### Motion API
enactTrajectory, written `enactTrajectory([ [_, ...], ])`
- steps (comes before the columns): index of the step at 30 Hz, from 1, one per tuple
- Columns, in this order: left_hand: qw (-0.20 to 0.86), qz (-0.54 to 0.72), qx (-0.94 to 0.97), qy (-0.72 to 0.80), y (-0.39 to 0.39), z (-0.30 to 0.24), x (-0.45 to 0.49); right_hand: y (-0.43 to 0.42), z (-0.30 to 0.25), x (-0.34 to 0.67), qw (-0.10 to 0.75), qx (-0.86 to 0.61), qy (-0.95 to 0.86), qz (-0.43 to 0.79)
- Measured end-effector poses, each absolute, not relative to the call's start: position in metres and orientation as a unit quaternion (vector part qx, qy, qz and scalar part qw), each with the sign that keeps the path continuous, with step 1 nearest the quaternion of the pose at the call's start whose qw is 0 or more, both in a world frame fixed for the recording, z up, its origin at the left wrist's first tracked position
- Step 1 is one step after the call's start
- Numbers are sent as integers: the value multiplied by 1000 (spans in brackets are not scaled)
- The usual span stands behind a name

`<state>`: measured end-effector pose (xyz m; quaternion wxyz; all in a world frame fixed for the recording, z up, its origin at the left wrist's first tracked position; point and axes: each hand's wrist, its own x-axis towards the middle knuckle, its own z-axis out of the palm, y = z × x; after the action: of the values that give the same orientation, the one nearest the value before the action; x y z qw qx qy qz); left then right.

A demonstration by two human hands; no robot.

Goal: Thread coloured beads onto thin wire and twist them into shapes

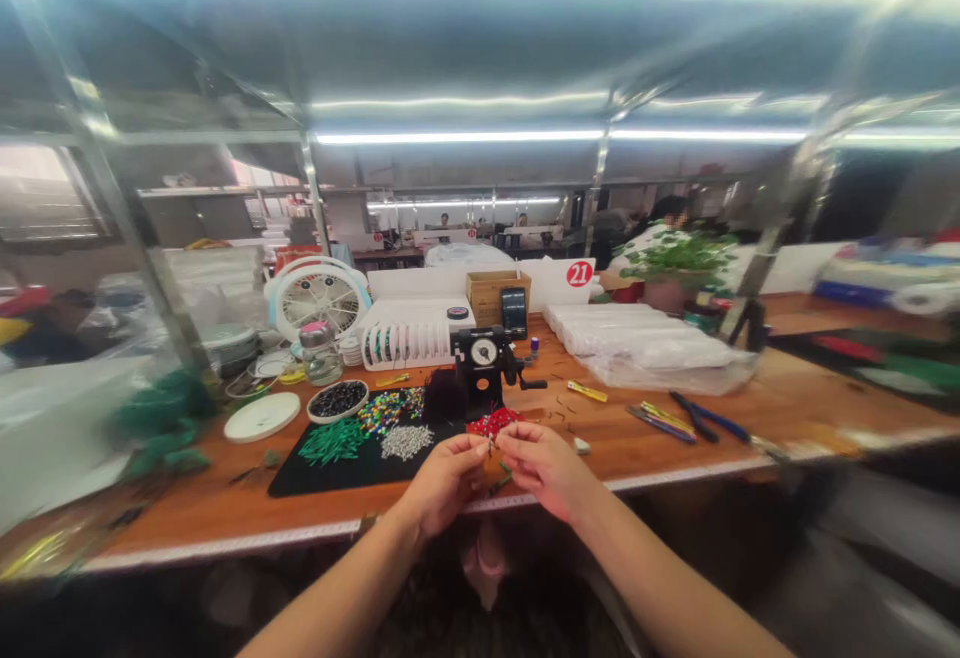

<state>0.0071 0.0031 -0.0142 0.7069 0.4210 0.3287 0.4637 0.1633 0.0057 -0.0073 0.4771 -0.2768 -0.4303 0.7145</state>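
Observation:
My left hand (446, 483) and my right hand (541, 470) meet above the front edge of a wooden workbench (622, 438). Their fingertips pinch a small beaded strand (491, 444), too small to make out clearly. Just beyond the fingers lies a heap of red beads (492, 424). To the left, a black mat (341, 468) carries green tube beads (332, 441), silvery beads (406, 442), mixed coloured beads (382, 413) and a bowl of dark beads (337, 401). A dark thread ball (444, 396) stands beside a black dial-faced winding device (484, 363).
Pliers and tweezers (694, 420) lie at the right, with bagged white packs (645, 343) behind them. A white fan (319, 298), a glass jar (321, 353) and a white disc (262, 416) stand at the left. A potted plant (677, 263) and a seated co-worker (660, 238) are further back.

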Motion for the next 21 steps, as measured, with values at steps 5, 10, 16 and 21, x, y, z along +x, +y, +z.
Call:
enactTrajectory([
  [5,712,463,418,323,1,-13,7,14,-2,169,452,-299,-466,699],
  [10,718,458,420,313,0,-10,8,14,3,167,446,-294,-472,701],
  [16,720,454,430,302,2,-13,6,14,5,165,449,-282,-470,706],
  [21,722,449,434,299,4,-16,4,15,5,165,449,-277,-469,708],
])
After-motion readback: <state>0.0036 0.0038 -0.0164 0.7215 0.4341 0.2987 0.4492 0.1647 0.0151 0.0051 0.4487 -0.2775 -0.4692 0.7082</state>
